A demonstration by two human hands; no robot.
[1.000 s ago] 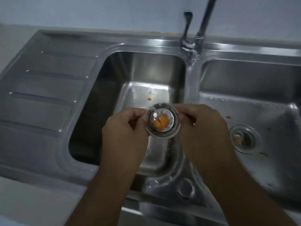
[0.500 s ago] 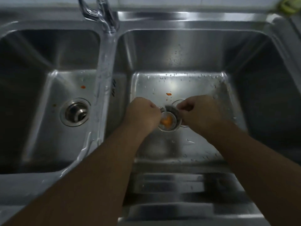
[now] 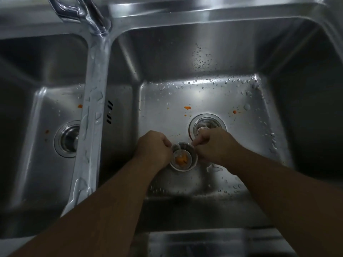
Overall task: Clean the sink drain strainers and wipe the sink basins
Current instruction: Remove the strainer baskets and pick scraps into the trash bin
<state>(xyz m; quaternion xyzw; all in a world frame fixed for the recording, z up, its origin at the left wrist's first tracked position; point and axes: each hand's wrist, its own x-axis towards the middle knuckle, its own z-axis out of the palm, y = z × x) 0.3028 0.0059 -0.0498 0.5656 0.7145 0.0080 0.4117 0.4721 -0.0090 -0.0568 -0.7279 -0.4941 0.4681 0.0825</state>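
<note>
A round metal drain strainer [image 3: 182,158] with orange food scraps in its cup is held low over the right basin [image 3: 204,93]. My left hand [image 3: 154,147] pinches its left rim and my right hand [image 3: 213,145] pinches its right rim. Just behind my right hand lies the right basin's drain [image 3: 206,122], with a second strainer seated in it. The left basin [image 3: 42,112] has an open drain hole [image 3: 67,139]. Small orange bits [image 3: 187,107] dot both basin floors.
A chrome faucet [image 3: 83,13] stands at the back, above the wet divider [image 3: 92,112] between the basins. Water drops cover the right basin's floor and back wall. The sink's front rim [image 3: 204,216] runs under my forearms.
Both hands carried the strainer from over the left basin into the right basin and lowered it near the floor. My view swung right and downward.
</note>
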